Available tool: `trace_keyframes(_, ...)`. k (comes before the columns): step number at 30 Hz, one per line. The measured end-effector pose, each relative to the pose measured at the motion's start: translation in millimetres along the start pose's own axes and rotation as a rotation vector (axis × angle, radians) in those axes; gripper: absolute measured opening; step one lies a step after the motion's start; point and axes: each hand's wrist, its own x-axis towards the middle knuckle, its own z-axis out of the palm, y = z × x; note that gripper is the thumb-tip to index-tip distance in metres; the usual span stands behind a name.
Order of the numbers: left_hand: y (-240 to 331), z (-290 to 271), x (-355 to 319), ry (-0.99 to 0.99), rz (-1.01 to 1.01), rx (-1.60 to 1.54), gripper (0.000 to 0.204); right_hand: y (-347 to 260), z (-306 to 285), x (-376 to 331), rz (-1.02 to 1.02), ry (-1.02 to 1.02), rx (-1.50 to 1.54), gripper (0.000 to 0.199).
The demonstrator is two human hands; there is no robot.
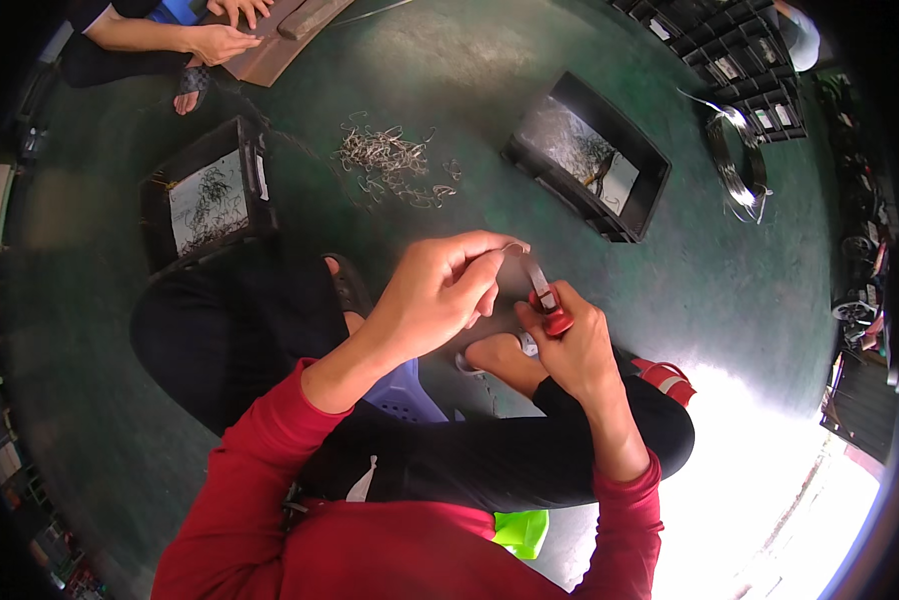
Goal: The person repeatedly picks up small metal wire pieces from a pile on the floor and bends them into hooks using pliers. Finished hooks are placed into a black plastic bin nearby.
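My left hand (440,290) is closed, thumb and forefinger pinching a small, thin bent piece (515,248) that looks like wire or a strip. In my right hand (575,345) is a small tool with a red handle (557,321) and a flat metal blade (538,276). The blade points up toward the pinched piece; I cannot tell whether they touch. Beyond my hands, a loose pile of curled, light-coloured strips or wires (385,152) lies on the green floor (300,190).
Black crates stand at left (257,180) and right (595,215), both with thin dark bits inside. A wire coil (735,165) lies near stacked black crates (735,60). At the upper left, another person's hands (225,42) rest over a brown board (265,65). I sit above a purple plastic stool (410,393).
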Motion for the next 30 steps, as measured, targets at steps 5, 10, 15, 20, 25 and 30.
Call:
trace_keyframes(5, -5.2, 7.6, -1.4, 0.055, 0.07, 0.104, 0.028, 10.2, 7.7, 5.5, -0.063, 0.053, -0.034, 0.023)
trace_keyframes(10, -9.1, 12.9, -6.3, 0.105, 0.121, 0.112, 0.028, 6.2, 9.8, 3.6, 0.015, 0.066, -0.039, 0.026)
trace_keyframes(15, -10.8, 16.0, -7.9, 0.14, 0.168, 0.136, 0.029, 4.1, 12.8, 4.9, 0.011, 0.091, -0.055, 0.027)
trace_keyframes(20, -11.3, 18.3, -10.3, 0.158, 0.156, 0.12, 0.029, 6.5, 17.6, 5.5, -0.017, 0.137, -0.072, 0.027)
trace_keyframes(25, -14.8, 20.8, -10.6, 0.162, 0.152, 0.096, 0.029, 9.8, 21.5, 5.2, -0.034, 0.167, -0.058, 0.027)
trace_keyframes(30, -16.4, 6.5, 2.3, -0.052, -0.011, -0.157, 0.034, 12.4, 11.7, 7.0, 0.007, 0.066, -0.094, 0.027)
